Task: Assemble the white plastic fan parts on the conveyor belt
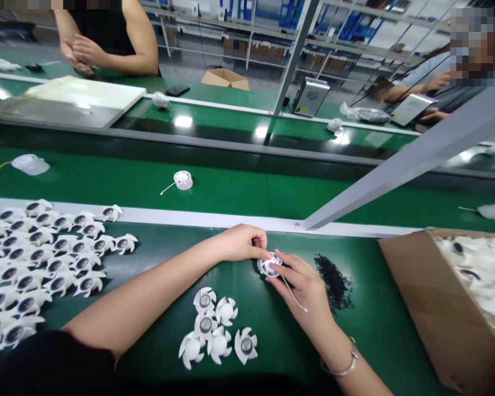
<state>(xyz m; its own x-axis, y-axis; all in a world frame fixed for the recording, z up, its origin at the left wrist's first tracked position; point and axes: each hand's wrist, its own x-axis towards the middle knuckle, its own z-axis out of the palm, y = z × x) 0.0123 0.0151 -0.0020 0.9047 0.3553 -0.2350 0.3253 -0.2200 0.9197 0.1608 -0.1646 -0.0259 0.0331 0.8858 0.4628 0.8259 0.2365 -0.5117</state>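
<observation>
The right hand (307, 286) had its fingers clamped around a small white fan (267, 269), and a thin wire (296, 296) hung from it. The fan was above the green surface (157, 335), between both hands. The fingers of the left hand (243, 243) touched its upper edge; whether they also gripped it, I could not tell. Six white fan wheels (219, 344) lay nearer to the person, and a pile of black bits (334, 283) lay just right of the right hand.

Fan housing (263, 268) left of carton (423, 300)
</observation>
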